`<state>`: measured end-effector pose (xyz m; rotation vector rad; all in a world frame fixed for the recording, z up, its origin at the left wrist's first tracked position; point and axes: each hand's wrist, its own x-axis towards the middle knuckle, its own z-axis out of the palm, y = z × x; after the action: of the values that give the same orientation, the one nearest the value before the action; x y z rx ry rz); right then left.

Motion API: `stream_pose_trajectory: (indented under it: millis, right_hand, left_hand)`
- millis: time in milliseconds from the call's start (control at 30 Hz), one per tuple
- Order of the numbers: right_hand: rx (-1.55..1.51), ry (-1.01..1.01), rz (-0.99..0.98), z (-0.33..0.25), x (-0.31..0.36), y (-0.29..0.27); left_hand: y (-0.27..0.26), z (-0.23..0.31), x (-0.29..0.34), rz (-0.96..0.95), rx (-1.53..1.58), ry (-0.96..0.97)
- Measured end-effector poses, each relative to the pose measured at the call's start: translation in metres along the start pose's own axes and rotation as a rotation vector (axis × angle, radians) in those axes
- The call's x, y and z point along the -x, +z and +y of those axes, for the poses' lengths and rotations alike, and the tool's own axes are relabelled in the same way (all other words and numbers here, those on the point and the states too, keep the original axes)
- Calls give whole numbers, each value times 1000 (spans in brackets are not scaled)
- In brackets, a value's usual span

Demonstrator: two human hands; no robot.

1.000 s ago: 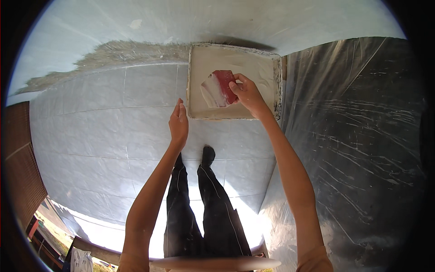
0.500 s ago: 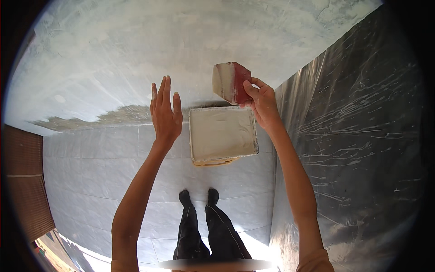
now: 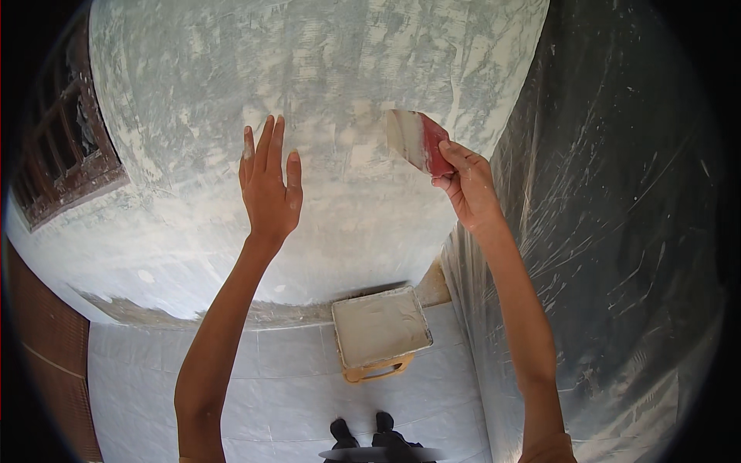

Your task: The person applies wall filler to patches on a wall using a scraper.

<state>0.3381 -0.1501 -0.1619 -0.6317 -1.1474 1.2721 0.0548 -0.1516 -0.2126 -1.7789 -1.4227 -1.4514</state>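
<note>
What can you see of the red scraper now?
The scraper is a flat, angular red plate, plastic-looking, its left part coated with pale paste. It is tilted, coated edge leftward, raised in front of the patchy wall. The right hand grips its red end; wall contact is unclear.

From the person's head, a wide view is angled forward and down, the wall [image 3: 332, 69] faced at upper centre, feet [image 3: 340, 429] at bottom centre.

Renovation site: patchy plastered wall [image 3: 340, 185], splattered plastic sheeting [image 3: 610, 231], tray [image 3: 387, 358] of pale paste [image 3: 380, 327].
</note>
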Motion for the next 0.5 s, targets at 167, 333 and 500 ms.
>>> stream_pose_trajectory:
  millis: [167, 333, 500]
  right_hand:
    - [53, -66, 35, -63, -18, 17]
    - [59, -139, 82, -120, -40, 23]
    - [0, -195, 83, -167, -86, -6]
  left_hand:
    - [-20, 9, -72, 109, -64, 160]
    - [-25, 26, -137, 199, -139, 267]
    - [0, 50, -186, 261, -180, 343]
